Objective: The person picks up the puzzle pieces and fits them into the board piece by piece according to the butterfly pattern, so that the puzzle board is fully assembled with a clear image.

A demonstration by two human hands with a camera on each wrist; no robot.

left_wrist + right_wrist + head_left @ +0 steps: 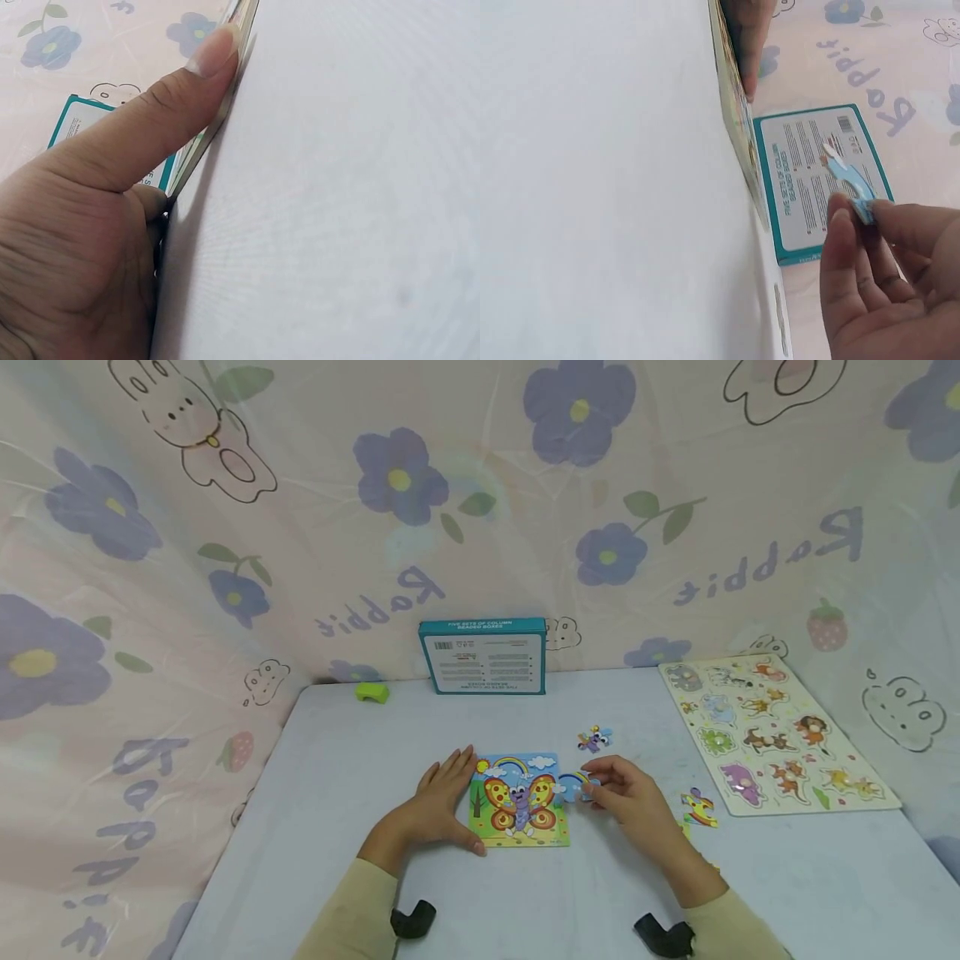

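A square butterfly puzzle board [520,802] lies on the white table. My left hand [433,814] rests along its left side, fingers stretched toward the upper corner and thumb at the lower one. In the left wrist view that thumb [161,112] lies against the board's edge. Between thumb and fingertips, my right hand [633,802] pinches a light blue puzzle piece [574,787] with a rainbow print, at the board's right edge. The right wrist view shows the piece [851,180] held up on its side. Behind the right hand lies a purple-and-blue puzzle piece [595,739].
More pieces, among them a colourful one [700,808], lie right of the right hand. A larger animal puzzle board [776,735] is at the right. A teal-edged box [483,657] stands at the back, with a green object [372,692] to its left.
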